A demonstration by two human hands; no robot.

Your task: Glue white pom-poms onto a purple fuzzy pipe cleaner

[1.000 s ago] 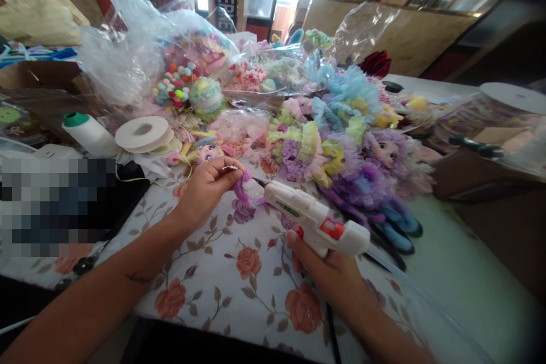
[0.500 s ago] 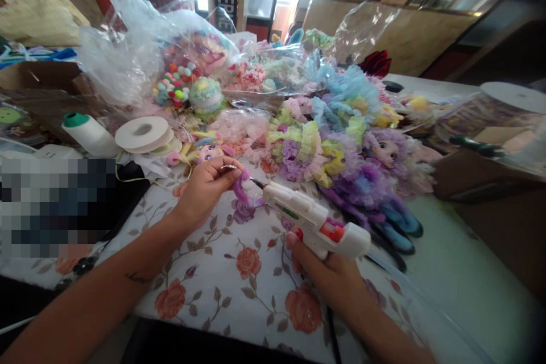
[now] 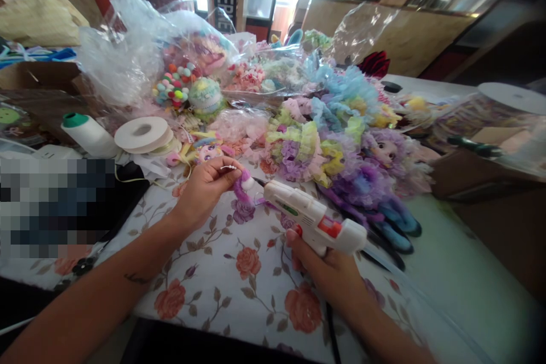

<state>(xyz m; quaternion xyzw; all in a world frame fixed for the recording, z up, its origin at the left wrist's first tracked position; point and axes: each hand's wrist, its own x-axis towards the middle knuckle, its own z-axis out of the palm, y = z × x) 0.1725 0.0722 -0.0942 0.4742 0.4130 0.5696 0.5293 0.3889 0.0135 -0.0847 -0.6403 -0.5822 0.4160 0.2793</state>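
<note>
Nozzle closing in since half a second ago: our white plastic glue gun with its orange trigger (image 3: 314, 220) has edged its dark tip right up to the small purple fuzzy piece (image 3: 244, 189), where before a sliver of gap showed between them. Our right hand (image 3: 326, 267) is wrapped tight around the glue gun's grip, a finger lying on the trigger side, over the near edge of the table. Our left hand (image 3: 205, 187) has barely shifted; its fingers are pinched shut on the purple fuzzy piece, with a thin white beaded pin (image 3: 229, 167) showing at the fingertips. Whether the tip actually touches the fuzz, we cannot tell.

Both hands work above the white tablecloth printed with pink roses (image 3: 239, 267), near the middle of the table's near edge. Just beyond the gun lies a heap of purple, green and yellow frilly doll dresses (image 3: 307, 151), and to its right a doll with lilac hair (image 3: 386, 153) lies among the frills, its blue legs (image 3: 398, 224) pointing toward the near edge. Toward the left edge we see a flat white ribbon spool (image 3: 143, 132) and, beside it, a white thread cone with a green cap (image 3: 87, 132). Farther back, clear plastic bags (image 3: 123, 57) hold coloured pompoms (image 3: 174, 85). At the right edge stands a clear round tub with a white lid (image 3: 509, 103).
</note>
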